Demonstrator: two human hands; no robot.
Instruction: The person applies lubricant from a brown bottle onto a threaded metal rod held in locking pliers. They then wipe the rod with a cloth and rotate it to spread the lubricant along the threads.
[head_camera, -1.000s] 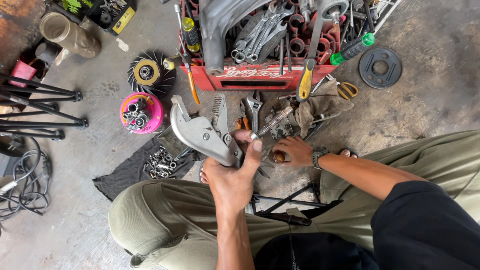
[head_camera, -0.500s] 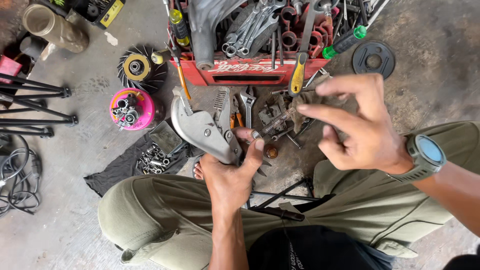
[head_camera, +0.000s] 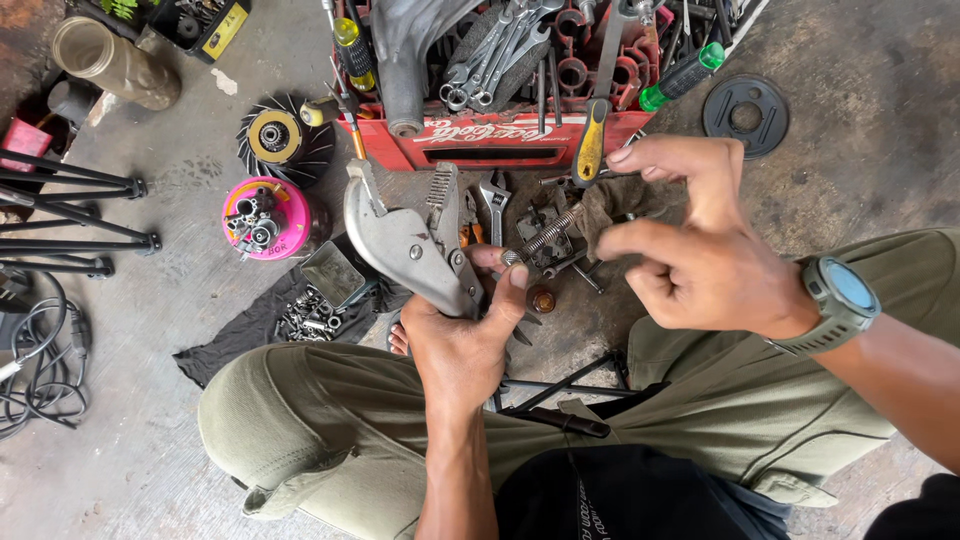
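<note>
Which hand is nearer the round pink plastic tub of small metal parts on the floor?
Left. The left hand, gripping grey metal locking pliers, sits just right of the round pink plastic tub. The right hand hovers farther right, beyond the pliers.

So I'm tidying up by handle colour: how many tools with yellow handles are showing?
3: a yellow-black handle hanging over the red crate front, a yellow-red screwdriver at the crate's left end, and a yellow-tipped tool beside the crate. More may be buried inside.
</note>
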